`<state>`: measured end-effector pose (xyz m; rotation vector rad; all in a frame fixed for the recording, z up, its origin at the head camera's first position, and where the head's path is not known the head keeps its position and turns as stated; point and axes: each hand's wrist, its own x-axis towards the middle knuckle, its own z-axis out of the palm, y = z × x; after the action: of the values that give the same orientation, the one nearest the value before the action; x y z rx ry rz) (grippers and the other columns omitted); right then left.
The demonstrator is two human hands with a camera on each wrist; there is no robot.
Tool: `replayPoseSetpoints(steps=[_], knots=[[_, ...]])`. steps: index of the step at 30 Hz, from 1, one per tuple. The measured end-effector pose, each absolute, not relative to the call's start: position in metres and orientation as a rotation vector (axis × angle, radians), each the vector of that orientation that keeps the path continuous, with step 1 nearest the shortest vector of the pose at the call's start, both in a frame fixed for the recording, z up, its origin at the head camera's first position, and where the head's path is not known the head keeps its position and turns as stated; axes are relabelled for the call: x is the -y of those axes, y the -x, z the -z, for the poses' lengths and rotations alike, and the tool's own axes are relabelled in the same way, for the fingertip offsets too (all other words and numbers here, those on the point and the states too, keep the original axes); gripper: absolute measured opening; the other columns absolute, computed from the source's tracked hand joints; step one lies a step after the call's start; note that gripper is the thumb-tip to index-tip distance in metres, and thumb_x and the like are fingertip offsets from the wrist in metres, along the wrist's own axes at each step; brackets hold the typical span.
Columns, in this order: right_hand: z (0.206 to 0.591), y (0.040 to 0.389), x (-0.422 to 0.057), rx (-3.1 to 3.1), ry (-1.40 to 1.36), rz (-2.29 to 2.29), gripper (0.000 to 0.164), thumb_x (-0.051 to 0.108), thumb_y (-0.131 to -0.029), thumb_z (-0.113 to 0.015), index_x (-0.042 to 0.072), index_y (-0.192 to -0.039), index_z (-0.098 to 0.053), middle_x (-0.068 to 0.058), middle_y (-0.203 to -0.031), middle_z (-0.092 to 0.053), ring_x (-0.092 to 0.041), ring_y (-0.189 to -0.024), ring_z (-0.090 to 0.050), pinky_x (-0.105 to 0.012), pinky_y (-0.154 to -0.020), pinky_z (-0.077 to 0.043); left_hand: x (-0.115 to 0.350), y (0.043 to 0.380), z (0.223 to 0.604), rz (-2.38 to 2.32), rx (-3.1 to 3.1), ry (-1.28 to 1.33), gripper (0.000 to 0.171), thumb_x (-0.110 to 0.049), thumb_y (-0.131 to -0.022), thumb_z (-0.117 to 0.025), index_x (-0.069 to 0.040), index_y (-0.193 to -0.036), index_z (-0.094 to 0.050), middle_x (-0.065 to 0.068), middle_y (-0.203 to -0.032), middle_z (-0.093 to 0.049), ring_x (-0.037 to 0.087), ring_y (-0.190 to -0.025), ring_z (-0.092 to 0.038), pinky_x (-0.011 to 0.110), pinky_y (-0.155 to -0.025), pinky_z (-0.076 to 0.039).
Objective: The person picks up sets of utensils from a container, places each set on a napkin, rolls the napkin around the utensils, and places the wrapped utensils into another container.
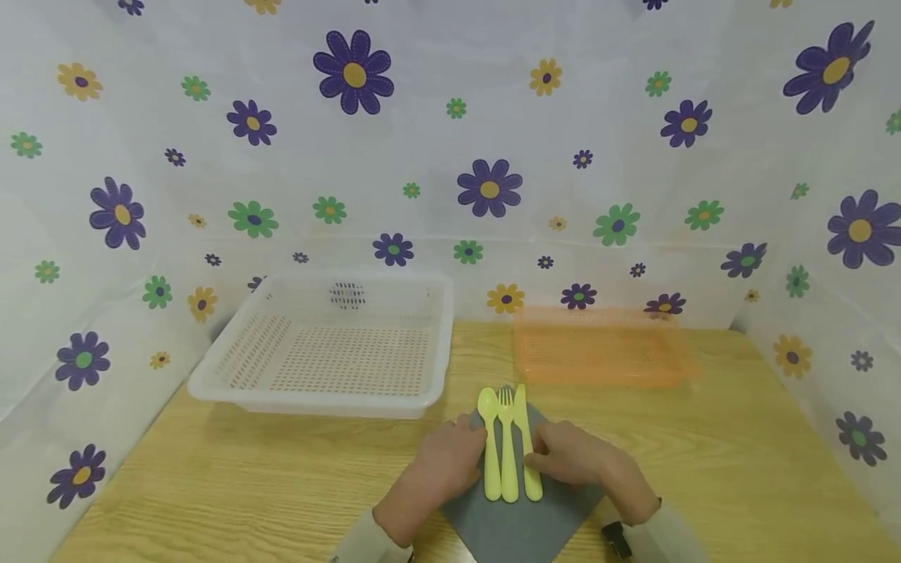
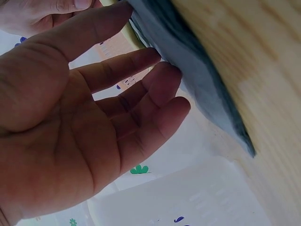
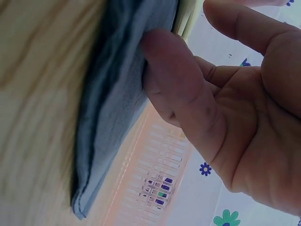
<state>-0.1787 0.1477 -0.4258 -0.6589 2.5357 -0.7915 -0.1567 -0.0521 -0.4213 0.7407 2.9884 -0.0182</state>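
A yellow spoon (image 1: 490,446), fork (image 1: 507,446) and knife (image 1: 528,446) lie side by side on a grey cloth napkin (image 1: 517,524), which is set cornerwise on the table. My left hand (image 1: 450,457) is at the napkin's left side by the spoon. In the left wrist view its loosely bent fingertips (image 2: 169,77) touch the cloth edge, and the palm is bare. On the other side, beside the knife, is my right hand (image 1: 573,453). The right wrist view has its bent fingers (image 3: 176,70) against the cloth edge, with the thumb apart from them.
A white perforated basket (image 1: 324,403) stands at the back left of the wooden table (image 1: 246,477). Farther right is a shallow orange basket (image 1: 605,379). A flowered white curtain (image 1: 422,141) surrounds the back and sides.
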Motion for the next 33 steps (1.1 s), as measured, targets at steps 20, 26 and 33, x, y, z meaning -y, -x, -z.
replayPoseSetpoints(steps=[20, 26, 33], knots=[[0.4292, 0.1795, -0.1474, -2.546, 0.66, 0.782, 0.033, 0.019, -0.086, -0.057, 0.014, -0.055, -0.048, 0.007, -0.043, -0.039, -0.006, -0.031, -0.038, -0.021, -0.032, -0.029, 0.0526, 0.1567, 0.4221, 0.035, -2.969, -0.725, 0.03, -0.023, -0.078, -0.069, -0.008, -0.102, -0.062, 0.012, -0.091, -0.057, 0.021, -0.073, -0.054, 0.032, -0.051, -0.051], [0.4315, 0.1796, -0.1476, -2.538, 0.655, 0.78, 0.032, 0.02, -0.087, -0.058, 0.013, -0.057, -0.049, 0.006, -0.044, -0.041, -0.006, -0.031, -0.038, -0.02, -0.032, -0.029, 0.0523, 0.1565, 0.4224, 0.034, -2.978, -0.723, 0.029, -0.023, -0.077, -0.069, -0.008, -0.1, -0.062, 0.011, -0.09, -0.057, 0.021, -0.072, -0.054, 0.033, -0.05, -0.051], [0.4315, 0.1797, -0.1476, -2.539, 0.669, 0.789, 0.033, 0.019, -0.087, -0.058, 0.013, -0.056, -0.049, 0.006, -0.045, -0.042, -0.006, -0.031, -0.038, -0.02, -0.032, -0.029, 0.0522, 0.1564, 0.4213, 0.033, -2.984, -0.714, 0.03, -0.023, -0.076, -0.069, -0.007, -0.101, -0.061, 0.011, -0.09, -0.056, 0.021, -0.072, -0.054, 0.033, -0.05, -0.051]])
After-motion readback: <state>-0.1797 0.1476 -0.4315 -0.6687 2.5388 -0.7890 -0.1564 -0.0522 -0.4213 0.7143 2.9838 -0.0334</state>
